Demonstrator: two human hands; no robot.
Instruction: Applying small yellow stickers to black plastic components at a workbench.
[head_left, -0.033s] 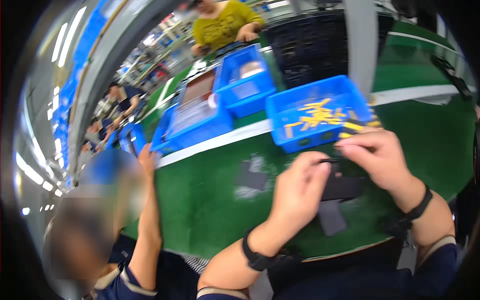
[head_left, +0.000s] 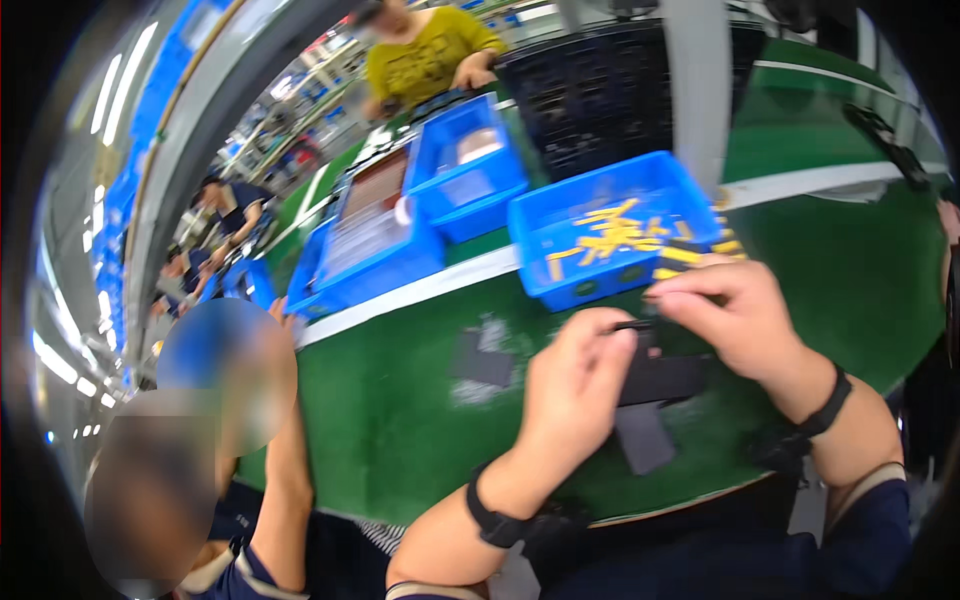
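Observation:
My left hand pinches a small, thin black part between thumb and fingers, above the green work surface. Close by on the right, my right hand has thumb and forefinger drawn together; whatever is between them is too small to tell. Below the hands lies a flat black piece, and a dark grey rectangular piece sticks out from it towards me. Just beyond my hands stands a blue bin holding several yellow strips. Yellow-and-black striped material shows at its near right corner.
Another dark grey piece lies to the left on a whitish patch. Farther left stand blue bins with sheet-like contents. A co-worker's forearm reaches along the left side. Someone in a yellow top is across the bench, beside a black crate.
The whole scene sits slightly farther left in the picture. The hold of both hands looks the same.

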